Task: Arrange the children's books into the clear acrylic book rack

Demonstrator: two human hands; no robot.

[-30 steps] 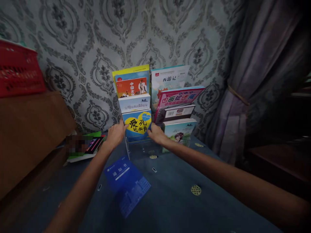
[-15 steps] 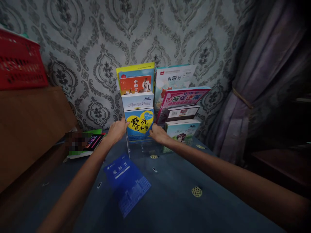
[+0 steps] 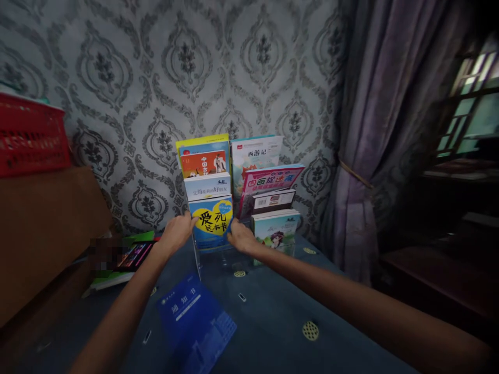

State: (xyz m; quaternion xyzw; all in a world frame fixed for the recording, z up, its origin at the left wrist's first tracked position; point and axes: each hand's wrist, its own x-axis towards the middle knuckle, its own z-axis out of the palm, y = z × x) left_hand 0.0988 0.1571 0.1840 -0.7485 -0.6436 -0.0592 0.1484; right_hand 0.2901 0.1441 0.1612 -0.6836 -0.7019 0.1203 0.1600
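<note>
The left hand (image 3: 177, 232) grips the left edge of the blue book with the yellow heart (image 3: 211, 222), fingers closed on it; the right hand (image 3: 240, 239) grips the right edge likewise. The book stands upright in the front left tier of a clear tiered book stand (image 3: 199, 254). Behind it, the same column holds a white-covered book (image 3: 207, 186) and an orange-and-yellow book (image 3: 202, 158). The right column holds a green illustrated book (image 3: 276, 231) in front, then a pink book (image 3: 271, 182) leaning left and a white book (image 3: 251, 153) at the back. Both forearms extend forward, nearly straight, over the blue tablecloth (image 3: 280, 306). A blue booklet (image 3: 195, 322) lies flat between the forearms. A red basket (image 3: 31, 132) sits on a brown box (image 3: 42, 228) at left; a purple curtain (image 3: 374, 135) hangs at right.
</note>
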